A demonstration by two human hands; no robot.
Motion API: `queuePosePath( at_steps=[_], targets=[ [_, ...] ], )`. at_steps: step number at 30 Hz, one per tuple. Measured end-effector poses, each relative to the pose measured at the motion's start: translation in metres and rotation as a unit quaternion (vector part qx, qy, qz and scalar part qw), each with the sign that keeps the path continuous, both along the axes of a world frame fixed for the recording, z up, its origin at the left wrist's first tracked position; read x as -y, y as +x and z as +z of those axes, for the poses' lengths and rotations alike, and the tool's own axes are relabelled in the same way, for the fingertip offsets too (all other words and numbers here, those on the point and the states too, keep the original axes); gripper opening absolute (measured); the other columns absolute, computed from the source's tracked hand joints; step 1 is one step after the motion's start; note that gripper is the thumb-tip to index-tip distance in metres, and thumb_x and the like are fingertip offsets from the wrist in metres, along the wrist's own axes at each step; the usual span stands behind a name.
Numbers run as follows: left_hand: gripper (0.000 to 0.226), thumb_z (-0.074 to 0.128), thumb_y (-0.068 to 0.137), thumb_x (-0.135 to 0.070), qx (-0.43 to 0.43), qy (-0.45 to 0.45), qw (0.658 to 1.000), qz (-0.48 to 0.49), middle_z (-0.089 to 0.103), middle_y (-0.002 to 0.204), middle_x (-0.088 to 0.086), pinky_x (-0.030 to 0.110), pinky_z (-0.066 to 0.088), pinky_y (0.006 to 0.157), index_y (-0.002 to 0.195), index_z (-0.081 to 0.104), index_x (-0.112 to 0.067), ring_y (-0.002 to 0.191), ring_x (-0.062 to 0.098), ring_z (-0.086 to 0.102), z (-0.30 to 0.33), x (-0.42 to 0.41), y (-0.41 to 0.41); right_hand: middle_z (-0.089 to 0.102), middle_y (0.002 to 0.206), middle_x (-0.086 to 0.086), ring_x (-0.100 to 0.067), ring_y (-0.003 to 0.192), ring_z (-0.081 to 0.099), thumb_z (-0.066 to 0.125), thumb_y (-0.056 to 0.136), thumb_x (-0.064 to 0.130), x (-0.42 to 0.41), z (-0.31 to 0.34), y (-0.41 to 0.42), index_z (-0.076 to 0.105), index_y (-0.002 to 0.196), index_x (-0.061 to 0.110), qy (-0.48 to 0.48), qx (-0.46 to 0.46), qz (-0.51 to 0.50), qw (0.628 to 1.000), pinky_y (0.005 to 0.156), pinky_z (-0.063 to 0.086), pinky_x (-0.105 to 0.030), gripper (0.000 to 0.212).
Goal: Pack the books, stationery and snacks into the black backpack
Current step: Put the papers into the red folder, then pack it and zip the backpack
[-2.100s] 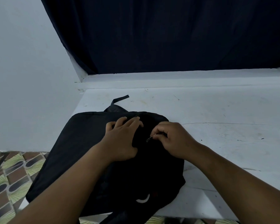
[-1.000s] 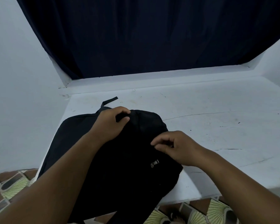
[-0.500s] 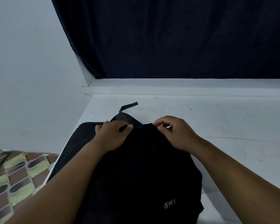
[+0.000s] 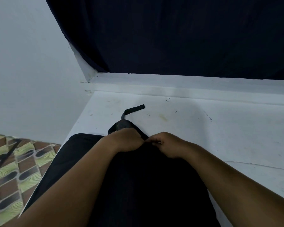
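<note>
The black backpack [image 4: 138, 185] lies flat on the white table, its top end pointing away from me and its carry loop and a loose strap [image 4: 133, 110] trailing beyond it. My left hand [image 4: 125, 141] grips the fabric at the top edge with curled fingers. My right hand [image 4: 169, 146] pinches the top edge right beside it, fingertips of both hands nearly touching. What the right fingers pinch is too small to make out. No books, stationery or snacks are in view.
The white table [image 4: 211, 131] stretches to the right and back to a raised white ledge. A dark curtain [image 4: 170, 35] hangs behind it. A pale wall stands at the left, with patterned floor tiles [image 4: 11, 169] below it.
Both hands have come together at the backpack's top edge and the right hand now pinches there. The view has dropped closer, so the front zipper pull is out of sight.
</note>
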State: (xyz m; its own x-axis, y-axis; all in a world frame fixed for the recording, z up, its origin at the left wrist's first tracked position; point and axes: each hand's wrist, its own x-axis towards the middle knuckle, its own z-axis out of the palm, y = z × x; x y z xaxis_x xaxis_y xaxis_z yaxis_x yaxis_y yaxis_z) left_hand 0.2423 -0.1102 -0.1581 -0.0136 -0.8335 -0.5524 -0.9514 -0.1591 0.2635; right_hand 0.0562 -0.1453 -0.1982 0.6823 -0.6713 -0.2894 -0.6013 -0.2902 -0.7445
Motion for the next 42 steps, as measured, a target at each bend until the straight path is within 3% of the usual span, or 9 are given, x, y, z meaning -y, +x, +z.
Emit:
queuePosePath(
  at_steps=[4, 8, 15, 20, 24, 30, 35, 40, 42],
  targets=[
    [0.055, 0.040, 0.091, -0.065, 0.009, -0.060, 0.998, 0.028, 0.063, 0.074, -0.008, 0.043, 0.030, 0.098, 0.067, 0.061, -0.021, 0.083, 0.009, 0.058, -0.018, -0.001, -0.004, 0.074, 0.100, 0.013, 0.002, 0.094, 0.068, 0.062, 0.097, 0.018, 0.000, -0.012, -0.012, 0.076, 0.108, 0.024, 0.038, 0.061, -0.048, 0.996, 0.088, 0.051, -0.018, 0.019],
    [0.039, 0.050, 0.091, -0.059, -0.020, -0.079, 0.996, 0.021, 0.064, 0.076, -0.013, 0.045, 0.021, 0.104, 0.075, 0.067, -0.027, 0.087, 0.002, 0.056, -0.023, -0.003, 0.000, 0.075, 0.089, 0.012, 0.001, 0.086, 0.069, 0.072, 0.089, 0.017, -0.002, -0.017, -0.016, 0.077, 0.092, 0.024, 0.012, 0.095, -0.102, 0.990, 0.084, 0.053, -0.020, 0.009],
    [0.022, 0.060, 0.091, -0.047, -0.074, -0.137, 0.988, 0.008, 0.070, 0.086, -0.014, 0.035, 0.052, 0.084, 0.086, 0.074, -0.030, 0.086, 0.003, 0.061, -0.019, -0.004, 0.001, 0.072, 0.080, 0.014, -0.002, 0.080, 0.067, 0.069, 0.089, 0.015, -0.004, -0.008, -0.020, 0.075, 0.080, 0.024, -0.088, 0.104, -0.116, 0.984, 0.071, 0.051, -0.018, 0.014],
    [0.035, 0.063, 0.090, -0.044, -0.106, -0.178, 0.977, 0.057, 0.056, 0.059, -0.022, 0.036, 0.047, 0.074, 0.057, 0.059, -0.035, 0.067, 0.006, 0.054, -0.024, -0.005, 0.006, 0.070, 0.077, 0.011, -0.004, 0.078, 0.066, 0.068, 0.087, 0.007, -0.008, -0.001, -0.045, 0.072, 0.075, 0.019, -0.118, 0.093, -0.128, 0.980, 0.067, 0.044, -0.011, 0.018],
    [0.041, 0.064, 0.092, -0.039, -0.114, -0.191, 0.974, 0.051, 0.051, 0.051, -0.021, 0.028, 0.036, 0.064, 0.052, 0.056, -0.035, 0.060, 0.008, 0.047, -0.023, -0.007, 0.004, 0.069, 0.077, 0.017, -0.003, 0.076, 0.065, 0.067, 0.088, 0.007, -0.027, 0.003, -0.081, 0.071, 0.073, 0.023, -0.104, 0.064, -0.171, 0.978, 0.067, 0.044, -0.010, 0.022],
    [0.040, 0.065, 0.091, -0.039, -0.102, -0.194, 0.974, 0.050, 0.052, 0.050, -0.018, 0.027, 0.041, 0.065, 0.052, 0.058, -0.031, 0.067, 0.014, 0.055, -0.020, -0.009, 0.005, 0.068, 0.074, 0.017, -0.002, 0.068, 0.062, 0.063, 0.091, 0.002, -0.080, 0.006, -0.132, 0.069, 0.070, 0.023, -0.104, 0.044, -0.235, 0.965, 0.060, 0.043, -0.010, 0.030],
    [0.016, 0.059, 0.090, -0.034, -0.009, -0.176, 0.984, -0.019, 0.068, 0.096, -0.021, 0.045, 0.046, 0.098, 0.081, 0.071, -0.036, 0.102, 0.013, 0.060, 0.007, -0.017, -0.015, 0.070, 0.078, 0.015, -0.008, 0.076, 0.065, 0.064, 0.092, 0.006, -0.127, 0.013, -0.155, 0.073, 0.076, 0.026, -0.145, 0.068, -0.267, 0.950, 0.064, 0.045, -0.013, 0.026],
    [0.023, 0.054, 0.097, -0.039, -0.166, -0.205, 0.950, -0.168, 0.062, 0.126, -0.023, 0.043, 0.031, 0.112, 0.118, 0.062, -0.043, 0.121, 0.005, 0.053, 0.031, -0.050, -0.086, 0.070, 0.083, 0.014, -0.006, 0.080, 0.065, 0.065, 0.091, 0.007, -0.153, 0.021, -0.154, 0.076, 0.085, 0.024, -0.227, 0.070, -0.286, 0.928, 0.070, 0.050, -0.019, 0.020],
    [0.031, 0.049, 0.100, -0.041, -0.155, -0.199, 0.936, -0.246, 0.059, 0.136, -0.020, 0.038, 0.023, 0.109, 0.130, 0.056, -0.043, 0.128, 0.004, 0.047, 0.027, -0.069, -0.119, 0.069, 0.084, 0.013, -0.006, 0.078, 0.064, 0.066, 0.090, 0.009, -0.161, 0.022, -0.152, 0.076, 0.087, 0.022, -0.253, 0.057, -0.293, 0.920, 0.072, 0.053, -0.028, 0.017]
  ],
)
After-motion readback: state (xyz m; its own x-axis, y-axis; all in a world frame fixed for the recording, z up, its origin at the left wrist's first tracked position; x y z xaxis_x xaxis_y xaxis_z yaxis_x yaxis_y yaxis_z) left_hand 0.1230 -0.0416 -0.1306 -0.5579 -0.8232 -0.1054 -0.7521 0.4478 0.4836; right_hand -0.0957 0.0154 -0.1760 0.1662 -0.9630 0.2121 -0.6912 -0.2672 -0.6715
